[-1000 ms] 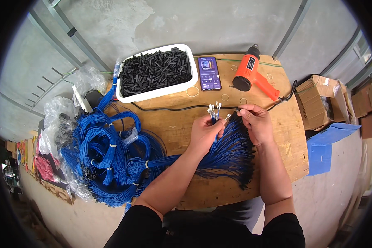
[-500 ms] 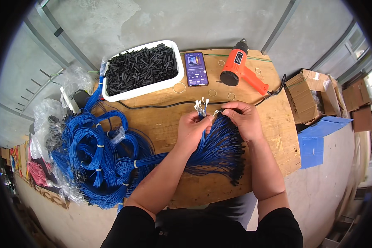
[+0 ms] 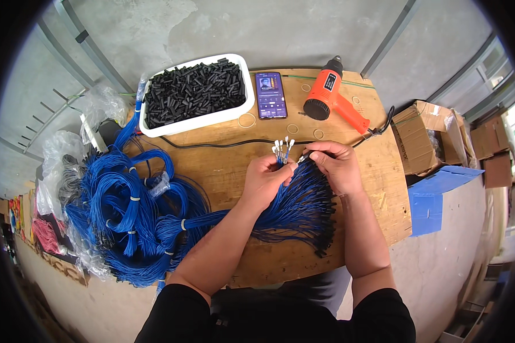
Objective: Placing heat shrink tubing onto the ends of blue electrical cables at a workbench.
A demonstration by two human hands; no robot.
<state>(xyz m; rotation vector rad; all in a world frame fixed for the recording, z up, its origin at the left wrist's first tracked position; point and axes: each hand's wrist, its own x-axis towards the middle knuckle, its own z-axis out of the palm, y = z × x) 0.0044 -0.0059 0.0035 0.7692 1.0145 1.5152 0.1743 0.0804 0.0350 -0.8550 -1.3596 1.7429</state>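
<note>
My left hand (image 3: pixel 264 177) is closed around a small bunch of blue wires whose white-tipped terminals (image 3: pixel 281 146) stand up above the fingers. At its fingertips one wire's metal terminal points toward my right hand (image 3: pixel 336 166). That hand pinches a short black sleeve (image 3: pixel 307 154) at this terminal; how far the sleeve covers it is too small to tell. Below both hands the blue wires (image 3: pixel 294 200) fan out across the wooden table, with black sleeves (image 3: pixel 326 228) on their right-hand ends. Thick coils of blue wire (image 3: pixel 129 200), tied with pale bands, lie left of my left forearm.
A white tub (image 3: pixel 200 124) full of black sleeves (image 3: pixel 194 91) stands at the back, beside a lit phone (image 3: pixel 271 94) and an orange heat gun (image 3: pixel 329 86). A black cord (image 3: pixel 229 145) crosses the table (image 3: pixel 377 171). Cardboard boxes (image 3: pixel 415 143) sit to the right.
The black sleeve and the terminal have come slightly closer together between my fingertips. Both hands keep their grips, and the whole view has shifted slightly.
</note>
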